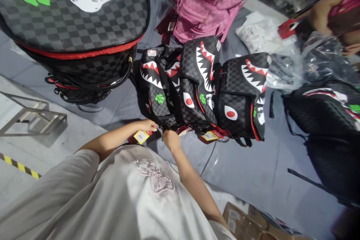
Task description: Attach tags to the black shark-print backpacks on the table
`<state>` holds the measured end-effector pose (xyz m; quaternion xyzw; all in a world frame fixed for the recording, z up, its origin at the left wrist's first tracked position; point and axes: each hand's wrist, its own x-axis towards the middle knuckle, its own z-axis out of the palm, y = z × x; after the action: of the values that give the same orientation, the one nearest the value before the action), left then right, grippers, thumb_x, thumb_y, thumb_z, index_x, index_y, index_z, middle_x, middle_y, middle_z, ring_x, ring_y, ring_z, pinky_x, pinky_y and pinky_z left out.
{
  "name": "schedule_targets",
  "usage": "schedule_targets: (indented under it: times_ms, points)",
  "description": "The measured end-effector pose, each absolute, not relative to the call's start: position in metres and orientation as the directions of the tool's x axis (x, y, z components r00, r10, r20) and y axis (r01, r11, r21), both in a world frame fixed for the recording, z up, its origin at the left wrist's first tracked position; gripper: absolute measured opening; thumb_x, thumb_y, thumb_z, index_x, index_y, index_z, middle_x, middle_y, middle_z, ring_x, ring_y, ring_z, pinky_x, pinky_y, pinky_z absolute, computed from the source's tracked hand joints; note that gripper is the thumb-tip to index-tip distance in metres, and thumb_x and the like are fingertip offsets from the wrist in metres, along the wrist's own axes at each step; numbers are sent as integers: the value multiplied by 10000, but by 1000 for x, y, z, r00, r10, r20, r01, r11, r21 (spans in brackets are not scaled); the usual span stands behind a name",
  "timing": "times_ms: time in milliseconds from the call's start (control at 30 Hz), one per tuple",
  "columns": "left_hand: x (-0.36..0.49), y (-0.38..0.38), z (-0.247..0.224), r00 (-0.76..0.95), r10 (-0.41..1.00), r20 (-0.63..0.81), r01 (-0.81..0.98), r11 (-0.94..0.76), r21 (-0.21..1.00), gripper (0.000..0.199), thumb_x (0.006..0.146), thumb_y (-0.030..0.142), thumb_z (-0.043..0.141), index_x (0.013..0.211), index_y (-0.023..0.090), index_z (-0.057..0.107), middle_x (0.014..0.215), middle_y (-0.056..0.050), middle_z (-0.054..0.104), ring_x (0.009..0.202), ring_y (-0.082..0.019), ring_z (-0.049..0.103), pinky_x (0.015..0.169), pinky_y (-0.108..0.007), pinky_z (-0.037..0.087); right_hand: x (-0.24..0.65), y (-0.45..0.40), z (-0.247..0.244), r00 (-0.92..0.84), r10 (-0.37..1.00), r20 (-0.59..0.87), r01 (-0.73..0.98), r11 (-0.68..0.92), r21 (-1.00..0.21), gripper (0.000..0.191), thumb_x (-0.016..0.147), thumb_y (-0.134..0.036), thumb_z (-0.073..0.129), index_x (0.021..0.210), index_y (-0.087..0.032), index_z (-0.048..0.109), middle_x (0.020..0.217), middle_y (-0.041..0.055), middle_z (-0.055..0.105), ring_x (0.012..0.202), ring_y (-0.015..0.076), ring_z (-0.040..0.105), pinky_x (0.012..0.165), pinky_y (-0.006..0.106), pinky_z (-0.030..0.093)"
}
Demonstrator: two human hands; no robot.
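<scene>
Several black checkered backpacks with shark teeth stand side by side on the grey table. Both hands are at the near end of the leftmost backpack (159,99). My left hand (148,125) is closed beside its yellow-and-red tag (141,136), pinching something too small to make out. Close to its right, my right hand (171,138) is closed at the backpack's dark strap (170,123). The middle backpack (194,82) and the right backpack (242,97) stand upright beside it, tags at their near ends.
A large checkered bag (84,26) stands at the left, pink backpacks (208,0) at the back. Clear plastic bags (284,63) and more black backpacks (332,150) lie at the right. Another person's arm (323,11) shows top right. Cardboard boxes (244,225) sit below the table (253,172).
</scene>
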<state>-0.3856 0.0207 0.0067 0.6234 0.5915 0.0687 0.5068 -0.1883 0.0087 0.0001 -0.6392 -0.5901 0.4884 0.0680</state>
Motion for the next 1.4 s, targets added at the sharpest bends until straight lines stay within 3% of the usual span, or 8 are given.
schedule_targets:
  times_ms: [133,233,400,667,833,933,1200,1400]
  points:
    - [-410,13,14,290,851,-439,536,235,810,507,746,225,728,1229,163,586,881,-8,725,721,-126,670,629,-200,484,-179,17,1,-327,669,-667,503,-474,-723,213,733,-337,696,610,-167,656,421,-40,442,406,86,368,451,232,280]
    - [-417,2,19,226,913,-341,501,191,844,448,724,136,717,1159,173,615,1012,-28,720,831,-131,671,714,-214,498,-175,21,4,-429,579,-693,356,-597,-719,345,656,-490,734,666,-153,667,415,-79,380,369,51,239,404,217,178]
    - [-405,-11,17,154,974,-168,548,57,835,148,847,148,604,947,166,712,973,-43,710,873,-140,646,789,-241,478,-176,23,12,-535,528,-660,134,-718,-683,426,571,-516,800,743,-152,660,521,-60,468,415,49,307,429,211,231]
    - [-388,-15,3,206,977,-57,639,-90,764,153,895,161,568,932,159,717,929,-76,698,865,-179,634,800,-306,483,-185,19,10,-576,548,-606,-56,-766,-640,398,591,-440,869,791,-175,649,660,-18,556,524,76,420,489,204,306]
    - [-387,-19,5,305,952,20,633,-218,743,134,891,178,603,858,216,728,1174,-95,681,1152,-243,558,1043,-442,382,-192,14,1,-527,620,-581,-128,-734,-667,395,565,-428,888,754,-194,632,686,-10,580,550,89,449,484,198,305]
    - [-382,-20,1,305,952,8,609,-202,767,121,876,187,620,890,237,730,1081,-63,713,1045,-209,617,952,-359,453,-198,10,-6,-469,673,-572,-162,-702,-693,401,558,-442,881,715,-203,600,650,-18,556,524,88,433,465,196,292]
    - [-358,-2,-8,41,990,-136,532,93,841,168,883,172,520,906,145,684,806,-33,747,711,-135,693,626,-216,509,-205,15,-5,-333,777,-534,-200,-612,-765,429,540,-509,834,705,-214,570,605,-21,523,465,83,359,424,202,229]
    - [-370,-9,-6,105,964,-246,520,158,840,184,857,274,586,879,188,747,870,-12,764,808,-150,680,737,-240,483,-219,12,-12,-233,780,-581,-222,-625,-749,410,565,-501,824,690,-203,572,525,-55,484,454,73,340,433,199,214]
